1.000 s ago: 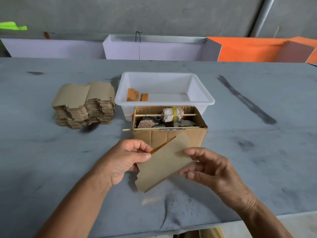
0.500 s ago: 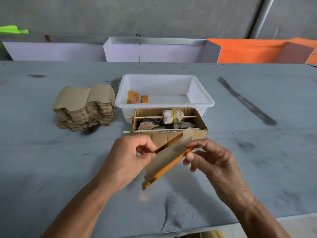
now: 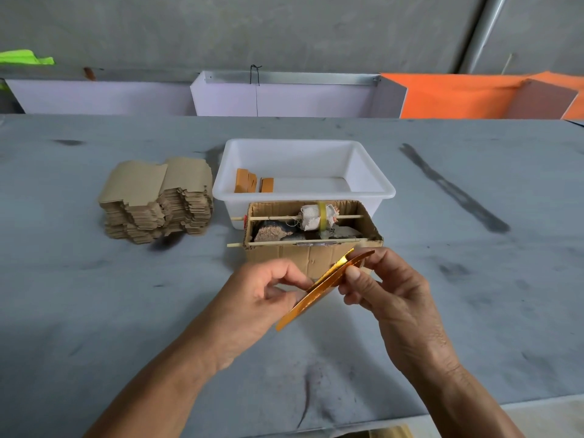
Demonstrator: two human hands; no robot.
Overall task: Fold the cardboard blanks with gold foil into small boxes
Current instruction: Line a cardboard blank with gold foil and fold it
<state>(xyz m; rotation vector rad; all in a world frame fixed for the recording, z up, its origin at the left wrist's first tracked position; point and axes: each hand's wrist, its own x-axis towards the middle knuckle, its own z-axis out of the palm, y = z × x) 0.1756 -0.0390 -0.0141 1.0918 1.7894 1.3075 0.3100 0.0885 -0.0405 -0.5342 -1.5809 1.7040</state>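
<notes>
While both hands hold one blank (image 3: 322, 287) up off the table (image 3: 94, 311), I judge that I am in the middle of folding a single box: the flat piece is being pushed open or creased along its scores, and no box shape stands yet. My left hand (image 3: 252, 298) pinches the near, lower part of the blank between thumb and curled fingers. My right hand (image 3: 388, 292) pinches the far, upper end, thumb on the near face and fingers behind.

I see the blank almost edge-on, tilted from lower left to upper right, just in front of the open cardboard carton (image 3: 311, 238). Its visible face is shiny gold-orange foil, and at the upper end two layers gape slightly apart. The plain brown side is not showing.

Next, I think, the layers must be spread into a sleeve and the end flaps tucked; which flaps come first I cannot tell from this angle. The foil looks slick, so the pinch must stay firm.

Beyond the carton, the white tub (image 3: 379, 192) holds a few orange pieces (image 3: 252, 184), and the stack of unfolded blanks (image 3: 158, 200) waits on the table to its left.
</notes>
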